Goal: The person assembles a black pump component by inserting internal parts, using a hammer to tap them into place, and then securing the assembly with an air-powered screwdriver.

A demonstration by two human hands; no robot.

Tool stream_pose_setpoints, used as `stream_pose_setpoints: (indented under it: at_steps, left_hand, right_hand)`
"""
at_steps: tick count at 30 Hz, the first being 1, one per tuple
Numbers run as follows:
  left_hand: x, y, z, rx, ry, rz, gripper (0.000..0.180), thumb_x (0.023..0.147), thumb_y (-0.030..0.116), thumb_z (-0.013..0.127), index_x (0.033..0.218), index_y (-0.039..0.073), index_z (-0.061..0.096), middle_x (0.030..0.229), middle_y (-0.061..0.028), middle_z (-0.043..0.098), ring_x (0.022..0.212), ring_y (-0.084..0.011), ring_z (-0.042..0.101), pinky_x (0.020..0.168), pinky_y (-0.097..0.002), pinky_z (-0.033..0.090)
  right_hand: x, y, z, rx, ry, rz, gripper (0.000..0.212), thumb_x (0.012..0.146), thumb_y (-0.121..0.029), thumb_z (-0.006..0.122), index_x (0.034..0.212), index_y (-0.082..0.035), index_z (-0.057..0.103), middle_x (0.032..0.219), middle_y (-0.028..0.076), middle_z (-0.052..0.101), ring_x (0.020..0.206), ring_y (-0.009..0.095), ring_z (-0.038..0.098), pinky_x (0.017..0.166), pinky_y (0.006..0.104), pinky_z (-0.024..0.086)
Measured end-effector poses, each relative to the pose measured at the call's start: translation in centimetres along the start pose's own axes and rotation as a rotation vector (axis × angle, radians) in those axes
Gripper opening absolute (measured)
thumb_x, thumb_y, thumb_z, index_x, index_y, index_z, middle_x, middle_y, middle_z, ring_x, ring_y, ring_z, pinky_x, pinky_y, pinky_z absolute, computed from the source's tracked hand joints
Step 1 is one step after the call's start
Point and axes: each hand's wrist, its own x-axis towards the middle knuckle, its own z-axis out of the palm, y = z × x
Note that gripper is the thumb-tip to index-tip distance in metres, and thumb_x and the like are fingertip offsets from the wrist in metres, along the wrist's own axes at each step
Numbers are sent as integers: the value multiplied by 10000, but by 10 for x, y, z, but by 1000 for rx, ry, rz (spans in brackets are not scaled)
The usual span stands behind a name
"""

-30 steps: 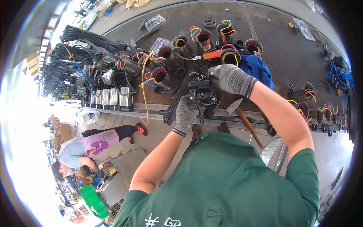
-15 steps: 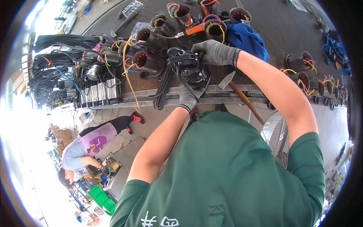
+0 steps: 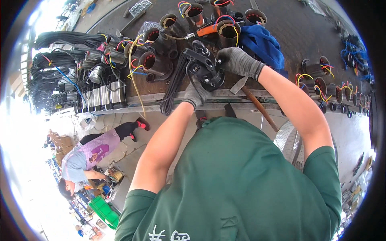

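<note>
A black pump head (image 3: 207,71) with a carry handle is tilted over the workbench's front edge. My left hand (image 3: 196,93), in a grey glove, grips it from below. A bundled black cable (image 3: 173,86) hangs from its left side. At its right side is my right hand (image 3: 237,61), also gloved, with the fingers curled together. A small shiny spot shows at those fingertips, too small to name. Just below my right hand lies a hammer (image 3: 257,105), its wooden handle sticking out past the bench edge.
Several dark motor housings (image 3: 156,64) with coloured wires stand beyond my hands. A blue cloth (image 3: 263,48) and an orange-handled tool (image 3: 207,30) lie among them. Coiled cables (image 3: 60,60) and shiny cylinders fill the left. A fan (image 3: 287,140) stands below the bench; another person (image 3: 94,154) works at lower left.
The pump head has turned in my left hand, so its handle now slants. My right hand has shifted slightly right and down, and my left hand slightly left.
</note>
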Motion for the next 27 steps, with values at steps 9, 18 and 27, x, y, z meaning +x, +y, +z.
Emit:
stream_pose_setpoints:
  at_steps: [9, 18, 27]
  left_hand:
    - [29, -15, -33, -410, 346, 181, 304, 949, 116, 591, 1245, 51, 614, 1163, -155, 716, 1067, -312, 691, 909, -413, 556]
    - [-10, 53, -22, 651, 505, 87, 202, 909, 71, 589, 1110, 55, 590, 874, -215, 709, 873, -435, 693, 754, -519, 545]
    - [-21, 48, -23, 594, 563, 142, 200, 898, 77, 626, 1095, 57, 650, 1024, -219, 710, 994, -415, 678, 847, -482, 533]
  right_hand:
    - [-20, 22, 22, 75, 75, 59, 256, 808, -44, 738, 1062, -37, 712, 982, 167, 720, 925, 300, 710, 838, 366, 565]
    - [-25, 31, 29, 263, 59, 166, 331, 832, 63, 695, 1159, 8, 696, 1069, 107, 753, 986, 118, 659, 911, 324, 551]
    - [-23, 3, 25, 87, 141, 40, 225, 835, -54, 727, 1058, -31, 719, 976, 177, 733, 925, 351, 714, 830, 378, 572]
